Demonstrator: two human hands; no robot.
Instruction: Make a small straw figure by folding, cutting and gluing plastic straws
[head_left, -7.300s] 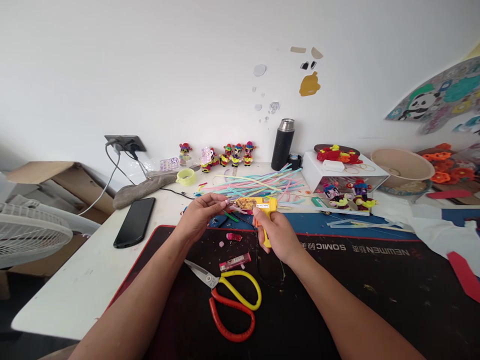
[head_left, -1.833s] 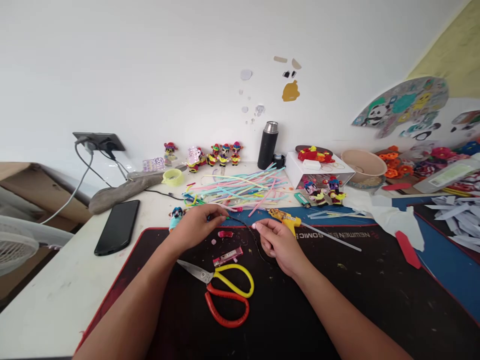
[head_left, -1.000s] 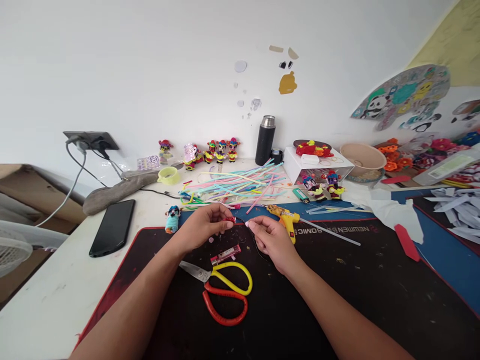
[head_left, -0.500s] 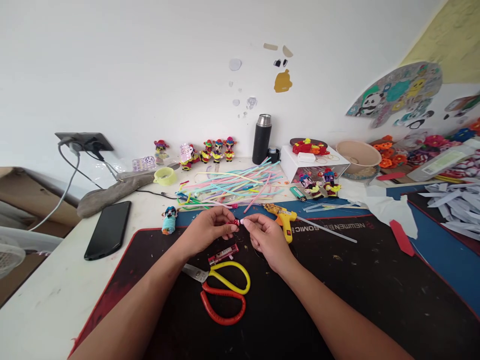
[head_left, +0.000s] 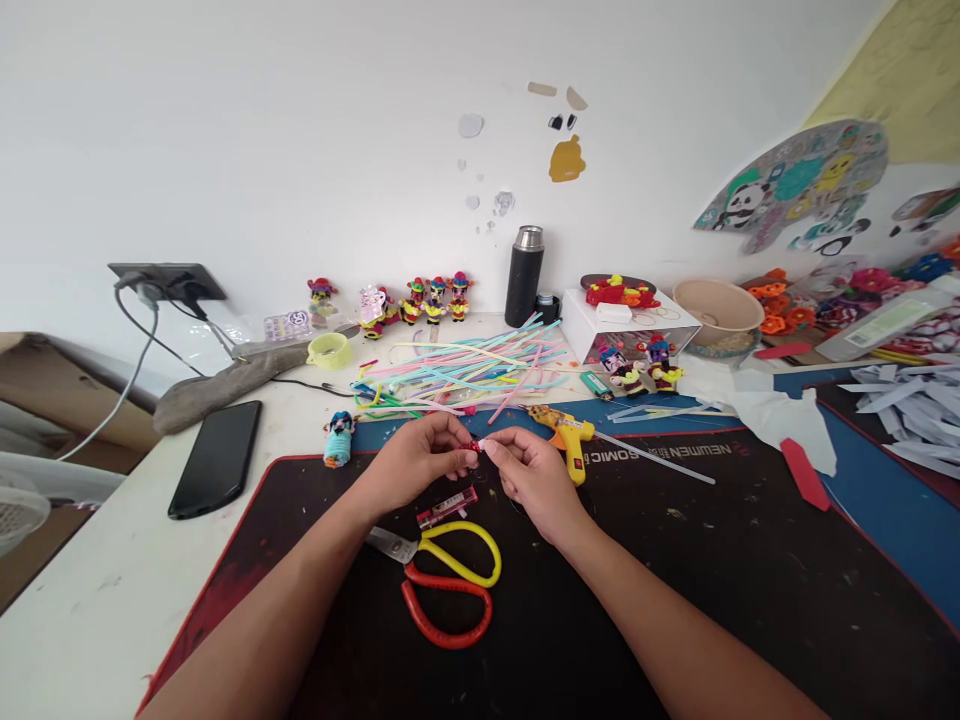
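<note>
Red fuzzy piece (head_left: 473, 446) held over the far part of the black desk mat (head_left: 637, 600), pinched in left hand (head_left: 424, 458). Right hand (head_left: 536, 478) pinches a tiny pale-pink bit (head_left: 482, 445) right beside it; can't tell if they touch. Likely slip: bit is small and mostly finger-covered, so a loose pinch could drop it or set it crooked. Yellow glue gun (head_left: 574, 436) just beside right hand: a knuckle could knock it, or burn if hot (heat not visible). Lighter (head_left: 447, 507) and scissors (head_left: 409, 553) nearer the body; a dropped bit could land among them.
</note>
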